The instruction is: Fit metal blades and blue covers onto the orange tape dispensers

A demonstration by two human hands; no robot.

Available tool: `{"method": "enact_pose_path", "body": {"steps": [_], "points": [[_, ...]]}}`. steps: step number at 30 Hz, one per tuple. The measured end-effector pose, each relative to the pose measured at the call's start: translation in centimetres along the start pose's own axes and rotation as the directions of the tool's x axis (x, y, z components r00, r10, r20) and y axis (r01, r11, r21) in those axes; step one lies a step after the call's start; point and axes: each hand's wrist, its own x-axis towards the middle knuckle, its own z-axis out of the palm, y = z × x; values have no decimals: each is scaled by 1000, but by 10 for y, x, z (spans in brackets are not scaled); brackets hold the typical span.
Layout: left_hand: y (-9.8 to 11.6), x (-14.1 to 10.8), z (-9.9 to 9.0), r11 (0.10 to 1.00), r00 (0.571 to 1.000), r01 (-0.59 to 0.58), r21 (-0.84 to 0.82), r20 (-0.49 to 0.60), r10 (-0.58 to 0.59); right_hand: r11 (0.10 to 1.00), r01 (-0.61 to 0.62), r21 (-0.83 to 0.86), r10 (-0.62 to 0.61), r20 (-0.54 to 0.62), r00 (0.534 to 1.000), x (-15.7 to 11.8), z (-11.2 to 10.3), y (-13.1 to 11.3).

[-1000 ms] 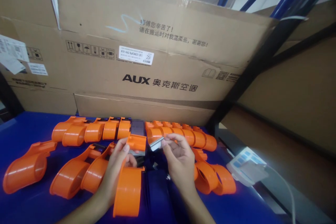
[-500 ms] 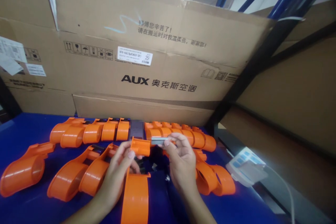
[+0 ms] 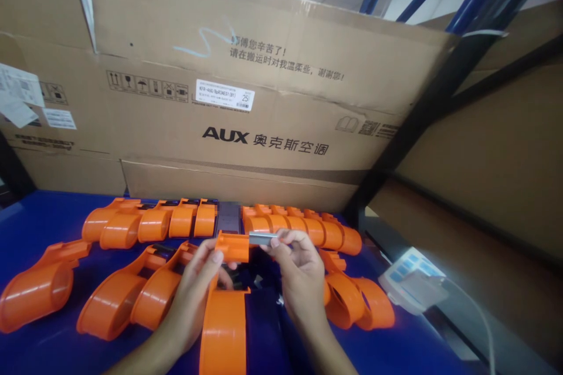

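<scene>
My left hand (image 3: 200,278) is closed on an orange plastic part (image 3: 233,247), thumb on its near side. Between the thumb and fingers of my right hand (image 3: 301,272) is a short grey metal piece (image 3: 263,238), held level at the right end of the orange part. The end of the metal piece lies against or very near that part; whether it is inside cannot be made out. Below my hands, a larger orange band (image 3: 223,328) extends toward the bottom edge.
Several orange looped parts (image 3: 118,230) stand on the blue surface (image 3: 48,357) at left, more (image 3: 350,240) at right. A dark grey block (image 3: 229,218) stands between the back rows. Behind is a cardboard sheet (image 3: 176,146); a white device (image 3: 413,278) with a cable lies at right.
The grey metal piece and my right hand have shifted slightly left, closer to the orange part. My left hand and the orange part have also moved a little left.
</scene>
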Motion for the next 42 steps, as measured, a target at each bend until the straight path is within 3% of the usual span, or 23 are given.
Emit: {"method": "enact_pose_path", "body": {"steps": [14,21,25,31,38,42], "points": [[-8,5,-9,993,992,-99,63,78,94,992,-20,-123,19,-11,1000,-1,-4,3],[-2,2,-5,997,997,-76,2,12,76,982,-61,-180,66,25,997,-2,-3,2],[-1,4,-5,997,997,-80,10,-12,80,965,14,-260,0,54,999,-4,-3,2],[-7,8,-11,985,989,-140,96,55,135,906,165,-390,-121,134,984,-7,-8,2],[-9,8,-12,974,975,-174,144,164,150,851,283,-441,-171,278,945,-6,-4,-6],[-6,8,-10,977,978,-154,147,166,129,818,334,-469,-197,317,928,-7,-3,-7]]}}
